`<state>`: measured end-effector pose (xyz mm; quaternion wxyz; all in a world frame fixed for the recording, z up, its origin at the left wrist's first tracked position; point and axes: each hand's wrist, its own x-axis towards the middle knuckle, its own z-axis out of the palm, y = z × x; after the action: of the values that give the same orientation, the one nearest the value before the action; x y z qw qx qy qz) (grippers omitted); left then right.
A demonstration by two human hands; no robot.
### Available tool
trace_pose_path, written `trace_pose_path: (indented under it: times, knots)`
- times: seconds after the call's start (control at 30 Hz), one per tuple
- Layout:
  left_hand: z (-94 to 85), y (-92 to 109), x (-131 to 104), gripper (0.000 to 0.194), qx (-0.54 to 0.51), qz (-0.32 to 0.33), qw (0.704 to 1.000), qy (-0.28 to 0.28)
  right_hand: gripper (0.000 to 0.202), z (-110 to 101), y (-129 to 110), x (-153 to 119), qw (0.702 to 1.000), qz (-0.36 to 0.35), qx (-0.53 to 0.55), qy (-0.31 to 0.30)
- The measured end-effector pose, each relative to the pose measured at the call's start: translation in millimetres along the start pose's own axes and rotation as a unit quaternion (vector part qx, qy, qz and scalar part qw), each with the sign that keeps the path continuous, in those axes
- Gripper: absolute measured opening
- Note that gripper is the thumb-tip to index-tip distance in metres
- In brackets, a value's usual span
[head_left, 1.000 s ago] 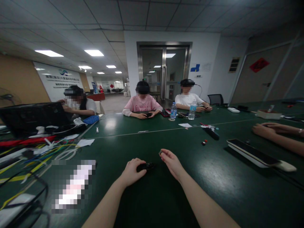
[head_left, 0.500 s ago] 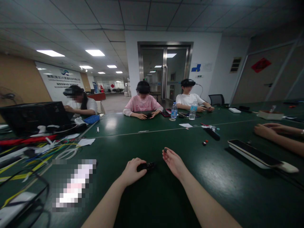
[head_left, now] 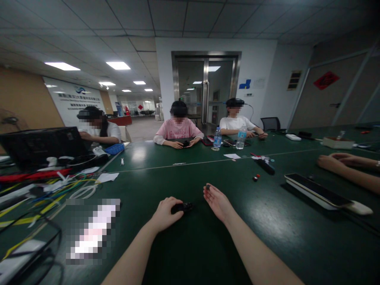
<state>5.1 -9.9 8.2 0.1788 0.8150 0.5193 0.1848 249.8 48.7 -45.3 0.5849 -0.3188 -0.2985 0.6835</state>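
On the green table, my left hand is closed around one end of a small black object, whose kind I cannot make out. The object's knobbly right end sticks out past my thumb and fingers. To its right, my right hand is turned partly palm up. A small dark round piece is pinched at its fingertips, too small to name. The two hands are apart, with a stretch of table between them.
A phone on a white block lies at right, near a co-worker's hands. Water bottles stand farther back. Cables and a dark case crowd the left. Three people sit across the table.
The small dark piece has turned slightly in my right fingertips. My left hand and the black object stay in place.
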Motion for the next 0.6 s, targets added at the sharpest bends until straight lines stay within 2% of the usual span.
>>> trace_pose_path:
  times: [0.6]
  knots:
    - [-1.4, 2.5, -0.4, 0.036, -0.006, -0.004, 1.000, -0.005, 0.038, 5.6, -0.7, -4.0, 0.999, -0.010, -0.043, 0.001]
